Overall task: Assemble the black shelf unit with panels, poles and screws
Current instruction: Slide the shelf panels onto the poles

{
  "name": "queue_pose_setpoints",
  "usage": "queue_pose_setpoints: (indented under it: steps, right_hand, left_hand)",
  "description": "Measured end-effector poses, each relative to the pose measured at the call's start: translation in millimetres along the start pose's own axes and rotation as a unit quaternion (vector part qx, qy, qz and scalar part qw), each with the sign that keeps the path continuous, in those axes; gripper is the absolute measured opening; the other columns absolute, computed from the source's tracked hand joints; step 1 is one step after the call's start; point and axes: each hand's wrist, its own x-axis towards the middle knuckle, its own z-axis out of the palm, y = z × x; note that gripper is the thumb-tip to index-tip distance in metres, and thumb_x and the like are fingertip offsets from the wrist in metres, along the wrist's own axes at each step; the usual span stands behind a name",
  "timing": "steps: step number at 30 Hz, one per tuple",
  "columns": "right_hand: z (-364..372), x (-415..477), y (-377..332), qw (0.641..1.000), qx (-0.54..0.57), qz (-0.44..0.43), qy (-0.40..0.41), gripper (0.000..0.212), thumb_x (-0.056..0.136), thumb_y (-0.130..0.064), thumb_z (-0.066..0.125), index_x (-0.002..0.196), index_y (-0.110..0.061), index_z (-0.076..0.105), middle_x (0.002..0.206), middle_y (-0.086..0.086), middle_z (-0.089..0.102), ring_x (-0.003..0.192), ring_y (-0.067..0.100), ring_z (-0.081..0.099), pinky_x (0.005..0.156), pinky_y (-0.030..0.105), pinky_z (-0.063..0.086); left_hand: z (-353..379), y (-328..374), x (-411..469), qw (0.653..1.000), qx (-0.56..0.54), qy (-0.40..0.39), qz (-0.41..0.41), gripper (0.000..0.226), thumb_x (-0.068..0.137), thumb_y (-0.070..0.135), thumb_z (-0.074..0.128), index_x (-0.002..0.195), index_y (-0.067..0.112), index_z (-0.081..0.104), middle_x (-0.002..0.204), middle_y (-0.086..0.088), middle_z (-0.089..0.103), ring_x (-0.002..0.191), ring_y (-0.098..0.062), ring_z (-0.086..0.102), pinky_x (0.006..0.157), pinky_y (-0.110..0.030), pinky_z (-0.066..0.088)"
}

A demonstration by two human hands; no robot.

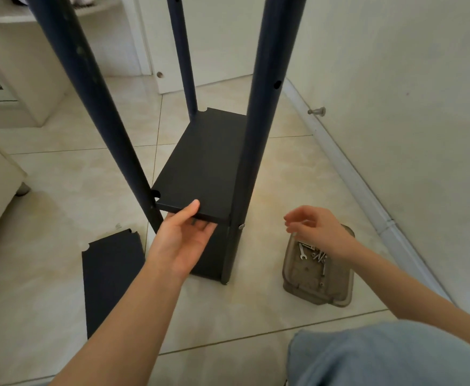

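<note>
Left hand (182, 240) pinches the front edge of the black shelf panel (203, 162), thumb on top and fingers under; the panel sits low between three upright poles (258, 135). Right hand (320, 232) hovers over the tray (311, 285) of screws (318, 256) with fingers loosely bent, grip unclear. A spare panel (111, 280) lies on the floor (61, 190) to the left.

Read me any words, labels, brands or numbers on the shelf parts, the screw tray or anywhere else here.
No readable text.
The held panel, loose panel, poles and screw tray show no print or labels.
A small pale mark on the floor tile beside the loose panel is too small to read.
</note>
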Motion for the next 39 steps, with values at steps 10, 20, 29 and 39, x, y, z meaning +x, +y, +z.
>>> queue_pose_setpoints:
  steps: [10,20,29,39]
  right_hand:
    - [-0.3,29.6,143.7,0.940,-0.291,0.163,-0.072,0.016,0.093,-0.014,0.061,0.107,-0.010,0.068,0.111,0.010,0.068,0.103,0.026,0.063,0.086,0.030,0.049]
    - [32.4,48.0,202.0,0.799,-0.548,0.158,-0.191,0.033,0.100,-0.017,0.044,0.131,-0.019,0.054,0.134,0.010,0.056,0.122,0.028,0.054,0.101,0.041,0.047]
    - [36.3,52.2,206.6,0.757,-0.607,0.122,-0.211,0.033,0.098,-0.012,0.046,0.128,-0.018,0.058,0.132,0.008,0.058,0.122,0.027,0.056,0.096,0.040,0.047]
    - [7.7,40.5,160.8,0.876,-0.440,0.106,-0.165,0.005,0.096,-0.007,0.049,0.097,-0.010,0.054,0.108,0.015,0.061,0.099,0.028,0.059,0.074,0.030,0.041]
  left_hand:
    - [-4.7,-3.4,2.3,1.000,0.022,-0.004,0.018,0.061,0.083,0.006,0.065,0.143,0.012,0.053,0.130,-0.011,0.067,0.114,-0.030,0.068,0.081,-0.041,0.062]
    - [-13.5,-3.7,8.0,0.998,0.033,-0.027,0.056,0.043,0.083,0.001,0.065,0.125,0.013,0.063,0.121,-0.008,0.072,0.117,-0.029,0.067,0.089,-0.047,0.058]
    - [-16.0,-5.0,8.6,0.996,0.042,-0.046,0.062,0.033,0.085,0.001,0.064,0.116,0.010,0.068,0.124,-0.010,0.071,0.120,-0.029,0.065,0.090,-0.045,0.057]
    - [-17.9,-5.4,9.6,0.998,0.024,-0.049,0.039,0.021,0.087,0.003,0.064,0.097,0.009,0.081,0.123,-0.011,0.071,0.119,-0.031,0.065,0.092,-0.046,0.057]
